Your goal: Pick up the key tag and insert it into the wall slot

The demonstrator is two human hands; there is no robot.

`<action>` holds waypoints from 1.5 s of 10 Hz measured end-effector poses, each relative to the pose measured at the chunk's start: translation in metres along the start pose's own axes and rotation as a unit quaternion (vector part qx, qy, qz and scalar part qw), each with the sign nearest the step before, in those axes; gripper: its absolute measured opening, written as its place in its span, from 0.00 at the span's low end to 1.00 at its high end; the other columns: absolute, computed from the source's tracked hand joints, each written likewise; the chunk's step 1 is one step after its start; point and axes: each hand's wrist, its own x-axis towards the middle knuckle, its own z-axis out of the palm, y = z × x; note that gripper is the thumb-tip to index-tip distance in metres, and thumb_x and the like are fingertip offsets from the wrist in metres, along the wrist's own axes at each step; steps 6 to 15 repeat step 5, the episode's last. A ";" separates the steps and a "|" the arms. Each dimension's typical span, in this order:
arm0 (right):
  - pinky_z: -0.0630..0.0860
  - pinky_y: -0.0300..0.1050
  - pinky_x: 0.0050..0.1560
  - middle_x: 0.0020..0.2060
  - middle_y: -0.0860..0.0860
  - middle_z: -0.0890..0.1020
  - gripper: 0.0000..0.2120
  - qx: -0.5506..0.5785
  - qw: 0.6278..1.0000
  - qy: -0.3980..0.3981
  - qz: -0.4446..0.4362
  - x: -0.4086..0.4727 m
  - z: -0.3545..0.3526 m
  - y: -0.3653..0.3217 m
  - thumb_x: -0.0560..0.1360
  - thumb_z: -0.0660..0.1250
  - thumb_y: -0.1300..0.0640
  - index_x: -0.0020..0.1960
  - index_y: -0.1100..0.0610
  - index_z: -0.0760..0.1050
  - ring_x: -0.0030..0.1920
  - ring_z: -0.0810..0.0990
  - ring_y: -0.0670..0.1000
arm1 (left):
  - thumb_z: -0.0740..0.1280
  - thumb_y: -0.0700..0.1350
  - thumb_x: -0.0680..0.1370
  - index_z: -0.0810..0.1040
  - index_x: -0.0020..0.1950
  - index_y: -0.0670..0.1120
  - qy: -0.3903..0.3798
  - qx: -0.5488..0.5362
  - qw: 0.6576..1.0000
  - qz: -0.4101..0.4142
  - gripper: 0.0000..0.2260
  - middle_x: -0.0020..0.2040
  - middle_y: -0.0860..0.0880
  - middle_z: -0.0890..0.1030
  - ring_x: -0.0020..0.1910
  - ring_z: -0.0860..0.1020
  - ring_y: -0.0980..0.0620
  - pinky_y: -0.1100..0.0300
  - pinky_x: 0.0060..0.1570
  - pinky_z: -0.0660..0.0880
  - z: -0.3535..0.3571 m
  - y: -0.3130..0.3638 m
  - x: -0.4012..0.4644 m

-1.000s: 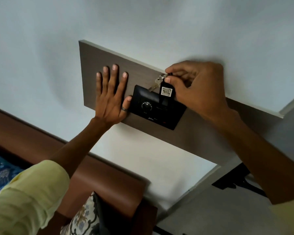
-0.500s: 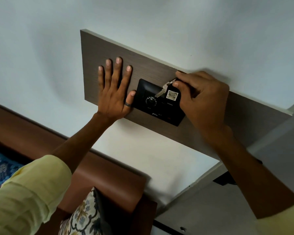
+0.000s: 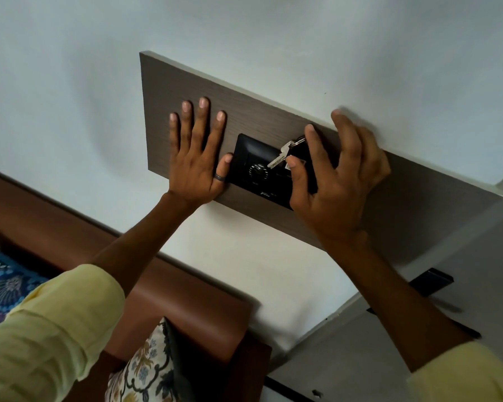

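On the black wall slot plate point(image 3: 262, 172), the right hand point(image 3: 336, 184) pinches the black key tag point(image 3: 301, 153), its silver key point(image 3: 280, 158) dangling, while the left hand point(image 3: 196, 166) lies flat, fingers spread, on the wooden panel point(image 3: 169, 85).

Switch plate point(image 3: 256, 169) on wall panel point(image 3: 186, 79), between hands.

You have the black key tag point(image 3: 301, 158) under your right hand point(image 3: 336, 181), between thumb tip and forefinger; most of it is hidden, only a dark edge and a pale label corner showing. Its silver key point(image 3: 280, 157) hangs out past your thumb, tilted, over the black wall slot panel point(image 3: 254, 169), just above the round dial.
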 end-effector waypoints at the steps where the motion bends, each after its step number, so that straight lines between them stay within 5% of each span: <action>1: 0.68 0.61 0.66 0.70 0.57 0.78 0.19 -0.009 1.000 -0.011 -0.003 -0.019 0.041 -0.013 0.79 0.68 0.43 0.66 0.51 0.81 0.71 0.68 0.58 | 0.50 0.57 0.87 0.50 0.88 0.46 -0.017 -0.002 1.000 -0.007 0.31 0.86 0.38 0.56 0.87 0.44 0.41 0.35 0.84 0.48 0.025 -0.030 -0.028; 2: 0.66 0.59 0.66 0.71 0.57 0.77 0.22 -0.016 0.998 -0.054 -0.016 -0.046 0.075 -0.026 0.79 0.69 0.41 0.67 0.53 0.80 0.72 0.68 0.57 | 0.50 0.58 0.87 0.46 0.88 0.49 -0.048 -0.008 0.998 -0.031 0.31 0.88 0.45 0.43 0.87 0.41 0.43 0.37 0.85 0.45 0.046 -0.051 -0.062; 5: 0.60 0.63 0.74 0.78 0.57 0.66 0.27 -0.015 0.965 -0.218 -0.145 -0.105 0.098 -0.023 0.81 0.63 0.41 0.75 0.54 0.72 0.79 0.59 0.61 | 0.53 0.57 0.87 0.58 0.86 0.45 -0.136 -0.081 0.964 -0.211 0.30 0.86 0.36 0.56 0.87 0.39 0.44 0.37 0.84 0.41 0.047 -0.005 -0.165; 15: 0.60 0.63 0.74 0.78 0.57 0.66 0.27 -0.015 0.965 -0.218 -0.145 -0.105 0.098 -0.023 0.81 0.63 0.41 0.75 0.54 0.72 0.79 0.59 0.61 | 0.53 0.57 0.87 0.58 0.86 0.45 -0.136 -0.081 0.964 -0.211 0.30 0.86 0.36 0.56 0.87 0.39 0.44 0.37 0.84 0.41 0.047 -0.005 -0.165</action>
